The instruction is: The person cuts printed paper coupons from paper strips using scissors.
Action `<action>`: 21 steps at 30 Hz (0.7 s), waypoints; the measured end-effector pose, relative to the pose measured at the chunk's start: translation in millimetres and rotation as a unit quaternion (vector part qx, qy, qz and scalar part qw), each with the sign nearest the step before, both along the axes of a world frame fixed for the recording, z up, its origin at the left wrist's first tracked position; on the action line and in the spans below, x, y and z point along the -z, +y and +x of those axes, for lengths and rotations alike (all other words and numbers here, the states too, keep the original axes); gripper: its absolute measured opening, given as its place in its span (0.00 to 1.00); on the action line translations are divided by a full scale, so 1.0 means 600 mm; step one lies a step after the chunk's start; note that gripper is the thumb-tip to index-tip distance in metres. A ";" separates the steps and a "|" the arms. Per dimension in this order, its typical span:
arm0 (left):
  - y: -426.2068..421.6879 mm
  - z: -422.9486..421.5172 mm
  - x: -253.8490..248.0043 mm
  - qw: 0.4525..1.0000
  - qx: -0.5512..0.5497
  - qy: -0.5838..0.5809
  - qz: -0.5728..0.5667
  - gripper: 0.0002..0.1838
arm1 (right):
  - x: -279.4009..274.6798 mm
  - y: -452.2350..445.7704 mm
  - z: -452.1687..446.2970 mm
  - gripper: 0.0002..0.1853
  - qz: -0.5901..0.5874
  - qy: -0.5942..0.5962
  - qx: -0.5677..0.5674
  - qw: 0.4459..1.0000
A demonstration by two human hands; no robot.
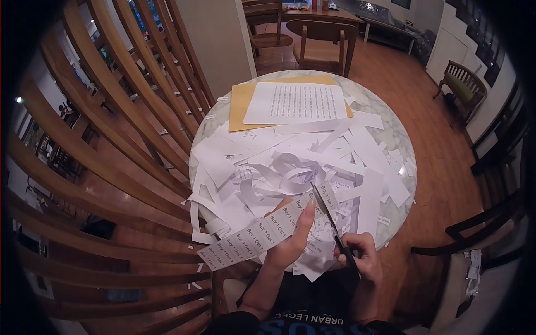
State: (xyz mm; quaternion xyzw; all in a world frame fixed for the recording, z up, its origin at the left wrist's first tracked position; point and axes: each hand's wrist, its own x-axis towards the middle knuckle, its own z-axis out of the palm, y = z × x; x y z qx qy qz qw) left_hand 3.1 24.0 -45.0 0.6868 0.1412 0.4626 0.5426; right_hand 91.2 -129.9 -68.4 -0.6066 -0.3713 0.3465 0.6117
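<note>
One printed strip (252,237) pinched in left fingers (306,216); right fingers (362,243) grip scissors (335,231) across it.

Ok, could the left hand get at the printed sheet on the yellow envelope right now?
Probably not without letting go: the left hand grips the "Buy 1 Get 1" strip at the scissors. The printed sheet looks mostly uncovered.

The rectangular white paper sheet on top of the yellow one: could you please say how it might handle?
The rectangular white paper sheet looks thin and flat, so it would probably be light and sag from one corner. Lying apparently loose on the flat yellow paper sheet, it might slide if pushed.
</note>
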 end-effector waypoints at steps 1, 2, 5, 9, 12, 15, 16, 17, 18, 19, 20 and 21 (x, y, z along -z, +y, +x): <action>0.000 0.001 0.000 1.000 -0.003 -0.002 0.001 0.06 | -0.001 0.000 0.000 0.09 0.000 0.000 0.000 1.000; 0.000 0.001 0.000 1.000 -0.006 -0.004 0.002 0.06 | -0.004 0.001 -0.001 0.09 -0.003 -0.004 0.000 1.000; 0.001 0.000 0.001 1.000 -0.003 -0.008 0.003 0.05 | -0.011 0.002 -0.003 0.08 -0.006 -0.007 0.004 1.000; 0.000 0.000 -0.003 1.000 -0.009 -0.013 0.003 0.05 | -0.009 0.003 -0.003 0.08 -0.006 -0.028 0.008 1.000; 0.002 -0.002 0.001 1.000 -0.004 -0.016 0.003 0.05 | -0.001 0.001 -0.002 0.09 -0.012 -0.035 0.012 0.999; 0.000 -0.003 -0.003 1.000 0.000 -0.012 -0.012 0.06 | -0.001 0.002 -0.004 0.09 -0.014 -0.027 0.021 0.999; -0.003 -0.005 -0.005 0.999 0.011 -0.002 -0.033 0.04 | -0.001 0.001 -0.004 0.09 -0.014 -0.027 0.021 0.999; -0.004 -0.006 -0.006 0.998 0.022 0.009 -0.055 0.02 | -0.002 0.001 -0.005 0.10 -0.016 -0.031 0.024 0.999; -0.005 -0.006 -0.006 0.998 0.023 0.009 -0.055 0.02 | -0.002 0.000 -0.005 0.10 -0.018 -0.036 0.026 0.999; -0.006 -0.007 -0.004 0.999 0.020 -0.001 -0.044 0.02 | -0.004 0.000 -0.005 0.10 -0.018 -0.036 0.027 0.999; -0.006 -0.007 -0.003 0.999 0.017 -0.010 -0.033 0.02 | -0.005 0.000 -0.006 0.10 -0.017 -0.036 0.032 0.999; -0.005 -0.007 -0.001 0.999 0.017 -0.010 -0.033 0.02 | -0.006 0.000 -0.006 0.10 -0.016 -0.036 0.038 0.999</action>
